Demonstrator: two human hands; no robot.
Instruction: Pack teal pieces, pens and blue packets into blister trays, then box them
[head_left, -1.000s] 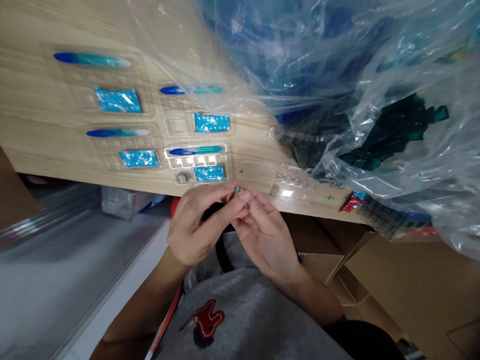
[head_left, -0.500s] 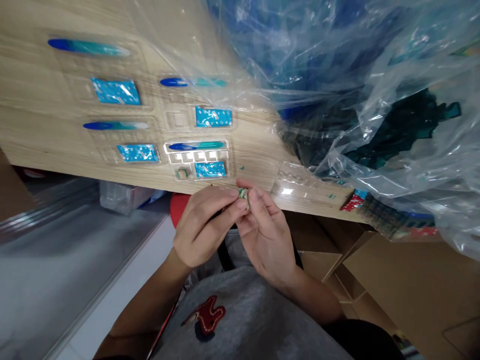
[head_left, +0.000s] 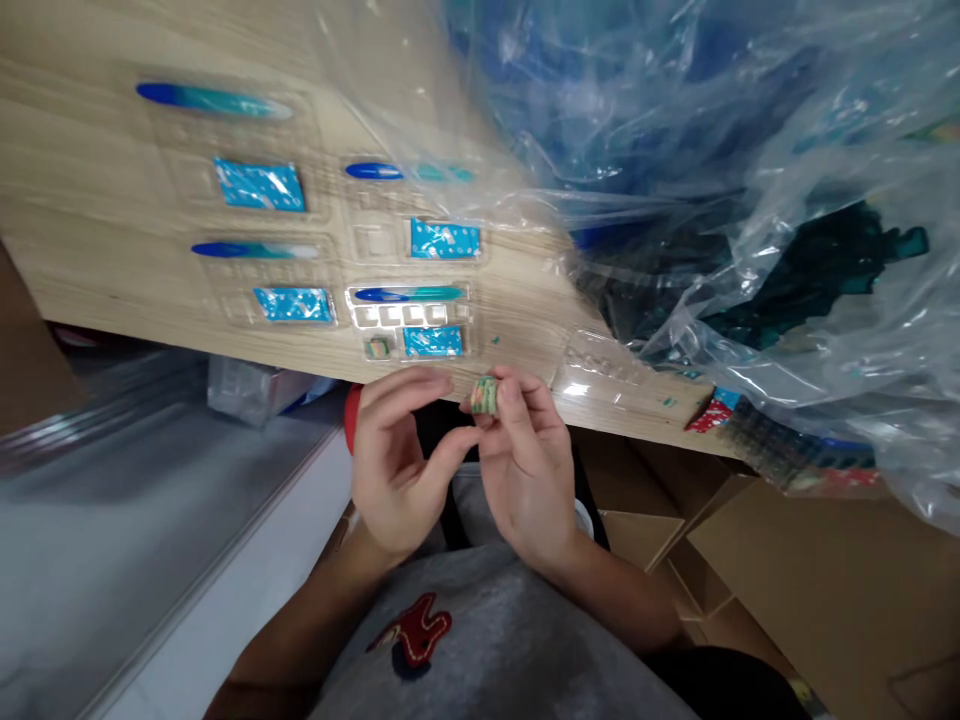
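Between the thumb and fingers of my right hand (head_left: 526,450) is a small green-and-orange patterned block (head_left: 485,395). My left hand (head_left: 401,455) is beside it, thumb and fingers spread apart and holding nothing. Just beyond my hands, a clear plastic tray (head_left: 472,312) holds a blue-to-teal pen-shaped piece (head_left: 409,294), a blue dotted packet (head_left: 433,342) and a similar small block (head_left: 377,348) in its corner compartment. Three more clear trays with pen-shaped pieces and dotted packets lie farther back and left, such as the front-left packet (head_left: 293,305).
A large clear plastic bag (head_left: 637,130) with blue and dark teal contents covers the right of the wooden table (head_left: 517,300). Another clear tray (head_left: 592,370) lies near the edge. Red dotted packets (head_left: 709,410) sit at the right edge, above cardboard boxes (head_left: 810,560).
My left hand has let go of the small block and opened away from it. The block now shows more fully in my right hand. The view has shifted slightly.
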